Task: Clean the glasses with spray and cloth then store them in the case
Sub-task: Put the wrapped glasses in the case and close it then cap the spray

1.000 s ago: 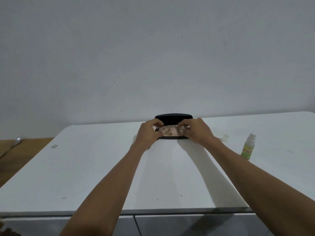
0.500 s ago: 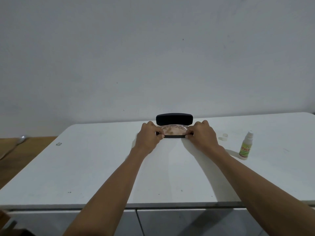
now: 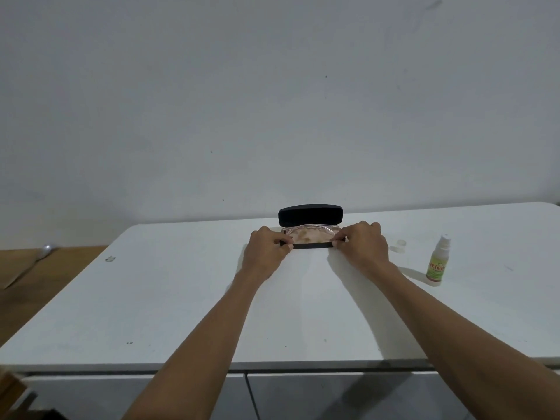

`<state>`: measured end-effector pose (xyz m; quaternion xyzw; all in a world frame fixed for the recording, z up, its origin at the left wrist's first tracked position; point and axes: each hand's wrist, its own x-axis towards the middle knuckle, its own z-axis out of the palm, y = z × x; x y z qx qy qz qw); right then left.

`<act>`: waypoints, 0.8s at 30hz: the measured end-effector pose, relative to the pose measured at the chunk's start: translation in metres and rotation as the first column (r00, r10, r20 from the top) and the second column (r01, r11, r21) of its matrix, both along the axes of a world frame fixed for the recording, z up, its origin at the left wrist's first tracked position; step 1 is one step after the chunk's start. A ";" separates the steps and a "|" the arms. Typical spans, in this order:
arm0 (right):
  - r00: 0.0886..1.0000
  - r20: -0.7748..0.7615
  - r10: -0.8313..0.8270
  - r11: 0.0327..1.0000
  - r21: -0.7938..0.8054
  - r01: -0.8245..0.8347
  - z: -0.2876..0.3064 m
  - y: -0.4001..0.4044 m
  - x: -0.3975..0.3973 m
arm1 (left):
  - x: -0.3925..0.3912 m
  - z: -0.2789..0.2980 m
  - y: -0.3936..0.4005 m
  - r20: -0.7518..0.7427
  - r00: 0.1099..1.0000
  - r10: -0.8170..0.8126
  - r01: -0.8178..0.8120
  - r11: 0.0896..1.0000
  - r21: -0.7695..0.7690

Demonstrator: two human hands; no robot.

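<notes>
Glasses point(image 3: 309, 235) now lowered into case point(image 3: 310, 215); hands flank.

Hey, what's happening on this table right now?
A person is putting a pair of glasses into an open black case near the far edge of a white table. The left hand and right hand each hold one end of the case's lower half, with the lid standing upright behind. The glasses lie inside and the lid is not yet shut. A small spray bottle stands off to the right, with its clear cap beside it.
</notes>
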<state>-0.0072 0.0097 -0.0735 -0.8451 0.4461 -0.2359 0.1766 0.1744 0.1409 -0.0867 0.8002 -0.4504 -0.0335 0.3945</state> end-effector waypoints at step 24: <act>0.896 0.395 0.201 0.902 0.283 -0.327 0.015 -0.048 0.014 | 0.038 0.020 -0.033 -0.559 0.775 -0.296 0.187 0.951 -0.245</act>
